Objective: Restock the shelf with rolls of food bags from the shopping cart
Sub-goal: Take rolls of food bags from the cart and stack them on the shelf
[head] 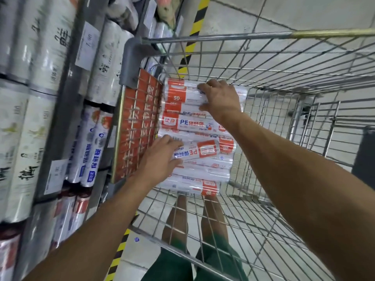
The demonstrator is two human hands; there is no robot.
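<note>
Step in hand: lifting rolls out of the cart (263, 35) for transfer to the shelf (60, 118).

**Position of stock.** The rolls of food bags (194, 122) lie stacked side by side in the cart, directly under and between both hands. They rest against the cart wall that carries the red sign (138, 122). The shelf stands just to the left of the left hand, beyond that wall, and rolls already on it (89, 153) mark where the product goes.

**State of the hands.** The left hand (160, 159) curls its fingers over the end of the near roll (205, 150), which sits on top of the stack and is tilted slightly. The right hand (220, 100) reaches farther forward and grips the far roll (182, 92), fingers over the top and thumb on the near side. Each hand holds one roll. Neither hand is spread flat.

**Recommended technique.**
1. Close each grip fully around the roll's body, not the loose film wrap. The glossy wrap will probably slip.
2. Lift straight up until the rolls clear the cart rim, then swing left toward the shelf.
3. Take top rolls first. Pulling a lower one will likely cause its neighbours to roll away across the wire floor.
4. Keep the printed label facing outward when the roll is placed.

**Caution.** The right arm is well extended, so a one-handed lift from that reach may let the far roll tip.
</note>
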